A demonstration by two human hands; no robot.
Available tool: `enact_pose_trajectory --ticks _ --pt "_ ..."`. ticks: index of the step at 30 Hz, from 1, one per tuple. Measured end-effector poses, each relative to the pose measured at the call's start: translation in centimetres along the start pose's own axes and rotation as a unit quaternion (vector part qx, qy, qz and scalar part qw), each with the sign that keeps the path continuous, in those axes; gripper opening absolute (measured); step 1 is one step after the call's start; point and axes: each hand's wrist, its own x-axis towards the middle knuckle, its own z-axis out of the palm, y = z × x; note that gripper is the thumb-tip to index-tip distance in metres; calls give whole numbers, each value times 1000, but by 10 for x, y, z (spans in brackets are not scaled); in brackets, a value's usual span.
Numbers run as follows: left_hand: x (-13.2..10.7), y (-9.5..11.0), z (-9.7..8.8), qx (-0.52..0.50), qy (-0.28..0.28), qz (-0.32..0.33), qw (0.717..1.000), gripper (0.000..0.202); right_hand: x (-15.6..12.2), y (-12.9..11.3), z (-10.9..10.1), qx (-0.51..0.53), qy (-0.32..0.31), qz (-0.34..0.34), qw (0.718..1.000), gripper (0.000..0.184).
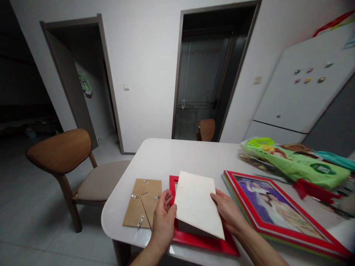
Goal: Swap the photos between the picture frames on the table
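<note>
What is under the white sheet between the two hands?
A red frame, its border showing past the left and near edges of the white sheet. The sheet covers most of the frame's opening, so whatever lies inside there cannot be seen.

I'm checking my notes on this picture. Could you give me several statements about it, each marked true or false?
1. The right hand grips the edge of the white sheet. True.
2. The brown board lies between the white sheet and the framed photo. False: the brown board lies to the left of the white sheet.
3. A red frame is partly covered from view by the white sheet. True.
4. The framed photo has a blue front border. False: its border is mainly red.
5. A wooden chair stands left of the table. True.
</note>
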Motion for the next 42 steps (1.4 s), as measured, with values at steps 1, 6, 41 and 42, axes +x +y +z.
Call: enact_pose_trajectory --ticks 1,6,41,42 --pt "0 -4 -3 67 -18 16 997 45 3 -1 -7 -51 -7 -4 999 38" --pt "-10 -16 -10 297 -129 93 942 47 20 5 -18 -318 4 -76 945 40" --pt "-24 -16 -140 506 -103 280 810 44 -49 -3 105 -395 -152 -288 859 45" --pt "-23 -6 -134 500 -97 286 812 45 -53 -11 98 -383 -150 -290 864 43"
